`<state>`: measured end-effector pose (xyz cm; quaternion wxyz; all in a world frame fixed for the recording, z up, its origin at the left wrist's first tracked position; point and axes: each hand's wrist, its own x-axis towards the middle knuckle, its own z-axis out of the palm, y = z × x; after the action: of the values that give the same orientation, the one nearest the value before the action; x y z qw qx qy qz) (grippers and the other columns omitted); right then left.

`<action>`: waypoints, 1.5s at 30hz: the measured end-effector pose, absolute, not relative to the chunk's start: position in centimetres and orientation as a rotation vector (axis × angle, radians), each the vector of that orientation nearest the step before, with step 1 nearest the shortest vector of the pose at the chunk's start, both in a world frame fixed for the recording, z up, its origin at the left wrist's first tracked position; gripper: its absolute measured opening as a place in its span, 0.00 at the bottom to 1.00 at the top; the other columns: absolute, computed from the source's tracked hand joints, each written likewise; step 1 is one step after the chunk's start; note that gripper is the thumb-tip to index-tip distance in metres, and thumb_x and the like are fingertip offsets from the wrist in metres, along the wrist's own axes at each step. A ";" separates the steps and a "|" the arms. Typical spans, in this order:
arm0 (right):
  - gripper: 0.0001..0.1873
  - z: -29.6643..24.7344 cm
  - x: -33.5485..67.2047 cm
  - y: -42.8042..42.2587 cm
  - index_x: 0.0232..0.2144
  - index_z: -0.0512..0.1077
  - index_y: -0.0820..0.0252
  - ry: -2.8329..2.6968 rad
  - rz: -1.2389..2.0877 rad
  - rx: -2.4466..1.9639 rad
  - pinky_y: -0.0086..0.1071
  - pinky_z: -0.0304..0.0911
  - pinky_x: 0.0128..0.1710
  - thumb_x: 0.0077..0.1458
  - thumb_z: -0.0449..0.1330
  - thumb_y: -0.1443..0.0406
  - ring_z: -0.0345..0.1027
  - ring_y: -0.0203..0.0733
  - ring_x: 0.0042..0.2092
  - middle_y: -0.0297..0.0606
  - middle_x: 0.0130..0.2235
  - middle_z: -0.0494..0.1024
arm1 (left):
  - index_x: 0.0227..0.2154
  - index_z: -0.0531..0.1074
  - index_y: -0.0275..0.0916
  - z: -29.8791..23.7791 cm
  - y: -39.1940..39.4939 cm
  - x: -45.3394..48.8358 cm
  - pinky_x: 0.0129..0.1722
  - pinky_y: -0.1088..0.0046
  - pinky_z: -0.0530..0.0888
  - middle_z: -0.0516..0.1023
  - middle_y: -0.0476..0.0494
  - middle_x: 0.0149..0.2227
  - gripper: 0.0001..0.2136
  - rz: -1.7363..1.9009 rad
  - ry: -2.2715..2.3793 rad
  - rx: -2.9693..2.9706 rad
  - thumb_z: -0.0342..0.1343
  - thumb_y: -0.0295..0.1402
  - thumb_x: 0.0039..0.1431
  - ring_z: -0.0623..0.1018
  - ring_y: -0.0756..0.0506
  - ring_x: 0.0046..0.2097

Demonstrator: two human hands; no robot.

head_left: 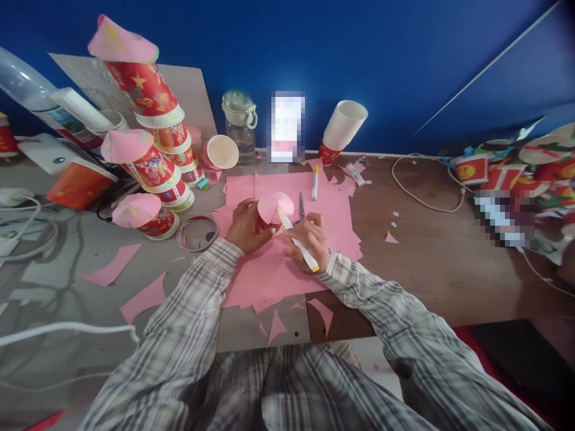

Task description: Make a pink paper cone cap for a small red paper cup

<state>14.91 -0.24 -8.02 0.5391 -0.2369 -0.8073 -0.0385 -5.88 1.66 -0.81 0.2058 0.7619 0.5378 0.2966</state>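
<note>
My left hand [248, 228] is closed round a small red paper cup [264, 226] topped with a pink paper cone [273, 206]. A white marker [306, 254] with a yellow end is pinched in my right hand [311, 238], its tip at the cone's surface. Pink paper sheets [327, 221] lie under both hands. Just beyond my right hand rests a pair of scissors [302, 203], partly hidden. Another marker [315, 182], with a yellow end and a green end, lies on the paper further back.
Stacked red cups [150, 96] with pink cones stand at the left. A tape roll [197, 233] lies beside my left wrist. At the back are a water jug [240, 129], a blurred phone [287, 127] and a leaning white cup stack [344, 126]. A white cable [422, 203] curls rightward.
</note>
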 end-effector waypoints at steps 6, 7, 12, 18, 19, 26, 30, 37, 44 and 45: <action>0.17 -7.5 14.6 -0.3 0.58 0.82 0.50 -1.925 -0.126 -0.581 0.46 0.60 0.46 0.77 0.60 0.54 0.71 0.41 0.28 0.29 0.32 0.83 | 0.48 0.60 0.38 -0.7 1.7 -5.9 0.55 0.58 0.60 0.65 0.39 0.49 0.30 0.827 1.497 2.113 0.58 0.37 0.38 0.60 0.38 0.54; 0.17 -7.3 14.6 -0.4 0.60 0.82 0.50 -1.918 -0.120 -0.564 0.45 0.60 0.46 0.76 0.61 0.55 0.71 0.41 0.29 0.29 0.32 0.83 | 0.48 0.60 0.38 -0.7 1.7 -5.9 0.55 0.58 0.60 0.65 0.39 0.49 0.29 0.829 1.497 2.116 0.58 0.37 0.38 0.60 0.38 0.54; 0.18 -6.8 14.4 -0.5 0.63 0.80 0.51 -1.879 -0.124 -0.524 0.44 0.59 0.46 0.78 0.61 0.56 0.71 0.41 0.28 0.28 0.32 0.82 | 0.48 0.59 0.39 -0.7 1.7 -5.9 0.55 0.57 0.60 0.65 0.39 0.49 0.29 0.817 1.496 2.137 0.58 0.38 0.39 0.60 0.38 0.54; 0.17 -7.4 14.7 -0.6 0.58 0.82 0.53 -1.926 -0.167 -0.588 0.45 0.60 0.47 0.79 0.60 0.54 0.71 0.40 0.29 0.29 0.33 0.82 | 0.48 0.60 0.37 -0.5 1.6 -5.8 0.56 0.58 0.59 0.65 0.39 0.49 0.30 0.799 1.509 2.113 0.58 0.37 0.38 0.60 0.38 0.55; 0.17 -7.4 14.7 -0.6 0.59 0.82 0.54 -1.919 -0.160 -0.564 0.45 0.60 0.47 0.79 0.61 0.55 0.71 0.40 0.30 0.29 0.33 0.83 | 0.48 0.60 0.37 -0.5 1.6 -5.8 0.56 0.58 0.59 0.65 0.39 0.49 0.30 0.799 1.509 2.114 0.58 0.37 0.38 0.60 0.38 0.55; 0.18 -6.5 14.5 -0.7 0.64 0.80 0.56 -1.913 -0.149 -0.511 0.44 0.60 0.47 0.81 0.60 0.57 0.71 0.40 0.31 0.30 0.36 0.84 | 0.47 0.60 0.38 -0.4 1.6 -5.8 0.55 0.56 0.59 0.66 0.40 0.48 0.29 0.801 1.492 2.126 0.58 0.37 0.38 0.60 0.37 0.54; 0.17 -6.7 14.6 -0.8 0.63 0.80 0.55 -1.916 -0.156 -0.518 0.44 0.60 0.47 0.80 0.60 0.57 0.72 0.40 0.31 0.29 0.36 0.84 | 0.47 0.59 0.37 -0.3 1.6 -5.8 0.56 0.56 0.59 0.66 0.39 0.47 0.29 0.796 1.497 2.117 0.58 0.37 0.38 0.60 0.37 0.54; 0.16 -7.3 14.7 -0.8 0.61 0.82 0.53 -1.903 -0.162 -0.542 0.45 0.62 0.47 0.79 0.62 0.56 0.72 0.40 0.30 0.29 0.34 0.83 | 0.47 0.60 0.37 -0.5 1.5 -5.8 0.55 0.58 0.60 0.65 0.39 0.48 0.29 0.807 1.519 2.114 0.58 0.36 0.38 0.60 0.38 0.54; 0.16 -7.4 14.7 -0.9 0.60 0.82 0.53 -1.906 -0.188 -0.556 0.46 0.63 0.45 0.79 0.62 0.55 0.73 0.41 0.30 0.29 0.34 0.83 | 0.47 0.60 0.38 -0.5 1.5 -5.7 0.55 0.57 0.60 0.65 0.40 0.48 0.29 0.814 1.521 2.101 0.57 0.37 0.38 0.60 0.37 0.55; 0.16 -7.4 14.7 -0.9 0.60 0.82 0.53 -1.904 -0.190 -0.559 0.45 0.63 0.45 0.79 0.62 0.55 0.73 0.41 0.29 0.29 0.33 0.83 | 0.47 0.60 0.38 -0.5 1.5 -5.7 0.55 0.57 0.60 0.65 0.40 0.48 0.29 0.811 1.520 2.104 0.57 0.37 0.38 0.60 0.37 0.55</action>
<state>14.67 -0.93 -7.38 0.5429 -0.2354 -0.8021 -0.0801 -5.70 1.50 -0.47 0.2097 0.7565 0.5465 0.2917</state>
